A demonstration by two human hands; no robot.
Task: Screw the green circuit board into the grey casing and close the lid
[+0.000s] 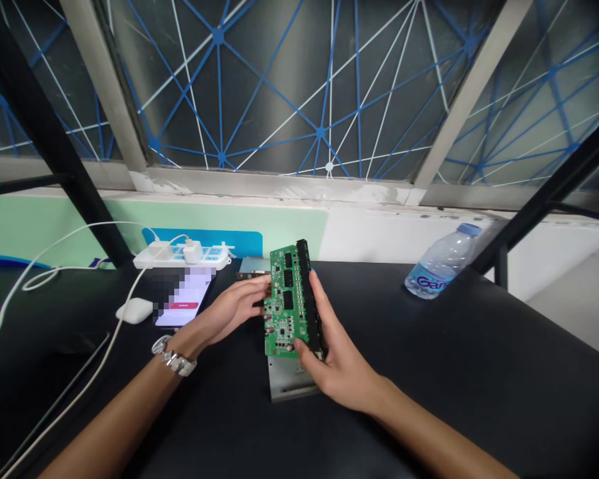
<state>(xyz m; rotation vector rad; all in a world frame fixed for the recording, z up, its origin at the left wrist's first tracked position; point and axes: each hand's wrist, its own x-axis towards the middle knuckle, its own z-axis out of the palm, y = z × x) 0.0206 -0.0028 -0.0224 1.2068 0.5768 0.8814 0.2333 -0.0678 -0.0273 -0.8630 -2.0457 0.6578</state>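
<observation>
A green circuit board (pixel 283 306) with black chips and a long black connector strip (pixel 309 299) along its right side is held up, tilted, over the table. My right hand (pixel 337 352) grips it by that strip, thumb on the lower front corner and fingers along the right edge. From the left, my left hand (pixel 237 306) holds the board's left edge with nearly straight fingers; their tips are partly hidden at the edge. Beneath the board is a grey metal casing (pixel 289 386), mostly covered by the board and my right hand.
Behind the board lies another flat metal piece (pixel 252 267). A white power strip (pixel 182 255) with plugged-in chargers, a phone (pixel 187 299), a white rounded case (pixel 134 311) and loose white cables are at left. A water bottle (pixel 442 263) leans at the back right of the black table (pixel 429 372).
</observation>
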